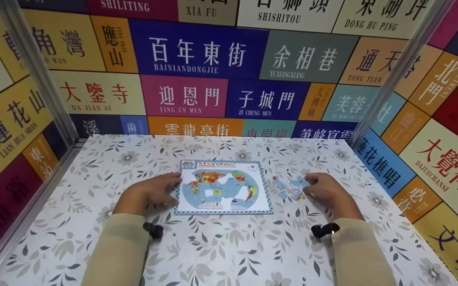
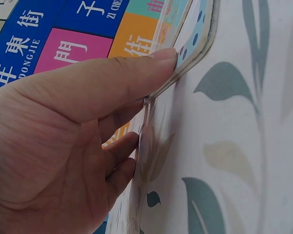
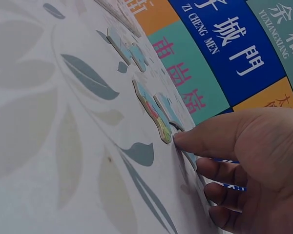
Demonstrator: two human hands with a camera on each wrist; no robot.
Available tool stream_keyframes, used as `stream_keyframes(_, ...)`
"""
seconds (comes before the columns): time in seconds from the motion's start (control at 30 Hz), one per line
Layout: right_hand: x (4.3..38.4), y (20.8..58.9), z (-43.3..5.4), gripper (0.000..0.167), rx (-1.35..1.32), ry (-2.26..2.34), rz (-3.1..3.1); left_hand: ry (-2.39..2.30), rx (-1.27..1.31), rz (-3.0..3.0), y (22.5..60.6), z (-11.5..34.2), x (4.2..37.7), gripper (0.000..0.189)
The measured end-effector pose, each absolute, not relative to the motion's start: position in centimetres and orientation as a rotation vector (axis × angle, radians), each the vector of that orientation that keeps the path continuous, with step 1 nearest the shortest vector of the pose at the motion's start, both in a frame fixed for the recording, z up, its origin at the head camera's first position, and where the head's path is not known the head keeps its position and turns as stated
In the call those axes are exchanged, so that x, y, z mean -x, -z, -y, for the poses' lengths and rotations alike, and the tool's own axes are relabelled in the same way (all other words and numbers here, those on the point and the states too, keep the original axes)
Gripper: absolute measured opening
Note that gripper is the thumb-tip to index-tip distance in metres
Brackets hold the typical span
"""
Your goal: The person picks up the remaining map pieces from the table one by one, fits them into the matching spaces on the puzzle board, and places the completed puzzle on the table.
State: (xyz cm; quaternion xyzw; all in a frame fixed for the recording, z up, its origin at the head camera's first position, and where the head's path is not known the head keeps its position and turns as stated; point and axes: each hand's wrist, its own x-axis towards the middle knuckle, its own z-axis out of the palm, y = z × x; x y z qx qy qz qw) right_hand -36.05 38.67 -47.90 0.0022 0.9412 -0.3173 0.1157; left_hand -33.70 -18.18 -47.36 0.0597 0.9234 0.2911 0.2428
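A world map puzzle board (image 1: 226,211) with a blue dotted border lies on the table, white gaps showing among its map pieces. At its left edge is my left hand (image 1: 159,190), the thumb (image 2: 161,63) right at the board's corner and the other fingers loosely bent beside the edge. To the board's right, my right hand (image 1: 326,190) rests by several loose puzzle pieces (image 1: 296,183). In the right wrist view, its thumb tip meets the end of a blue, red and yellow piece (image 3: 152,112), while the other fingers lie spread close to the tabletop.
The table (image 1: 229,250) is covered with a white leaf-and-flower cloth. Colourful sign-printed walls (image 1: 197,49) stand behind and at both sides, with metal posts (image 1: 400,71) at the corners. Black wrist cameras (image 1: 324,230) are strapped over the tan sleeves (image 1: 113,250).
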Motion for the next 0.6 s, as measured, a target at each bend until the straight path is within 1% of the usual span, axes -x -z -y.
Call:
stream_keyframes(0.37,36.28,48.01,-38.65,0.067,-0.080,0.950,-2.726,-0.798,-0.192,-2.534,47.48,18.31,33.68,0.091)
stream_keyframes(0.6,36.24,47.95,-38.76,0.067,-0.044,0.934,-2.739,-0.796,-0.203,-2.533,47.39,18.28,33.63,0.090)
